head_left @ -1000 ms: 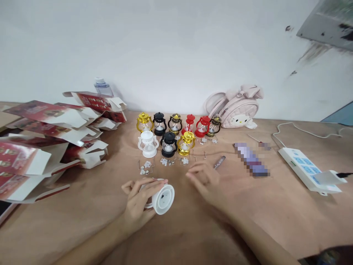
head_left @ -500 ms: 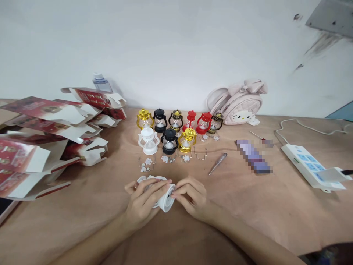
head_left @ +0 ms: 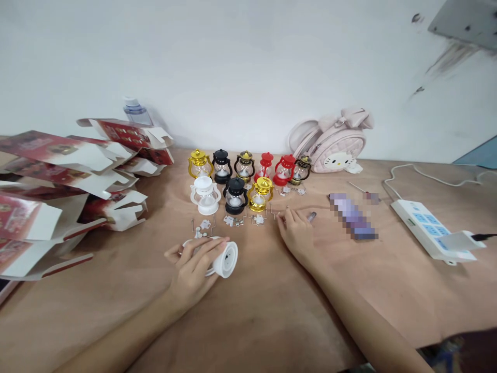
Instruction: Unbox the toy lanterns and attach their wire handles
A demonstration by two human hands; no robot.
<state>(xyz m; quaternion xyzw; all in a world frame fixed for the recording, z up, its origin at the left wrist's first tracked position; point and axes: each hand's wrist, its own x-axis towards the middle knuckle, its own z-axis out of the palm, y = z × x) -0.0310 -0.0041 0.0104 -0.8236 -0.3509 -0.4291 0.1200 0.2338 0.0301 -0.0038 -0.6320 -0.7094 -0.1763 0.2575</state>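
My left hand is wrapped round a small white lantern, tipped on its side with its round base facing right. A small dark spot shows in the base; the fingers cover most of the lantern's body. My right hand is down at the table to the right, fingertips drawn together beside a thin bent wire. Whatever those fingertips hold, if anything, is too small to make out. Behind this hand, a screwdriver is mostly hidden, only its handle end showing.
Several mini lanterns stand in two rows, among them a white one and a black one. Small white parts and wires lie before them. Red boxes pile up left. A pink bag, phone and power strip are right.
My right hand has left the white lantern's base and moved right and forward to the table by the wire and screwdriver. My left hand still holds the lantern, slightly further left.
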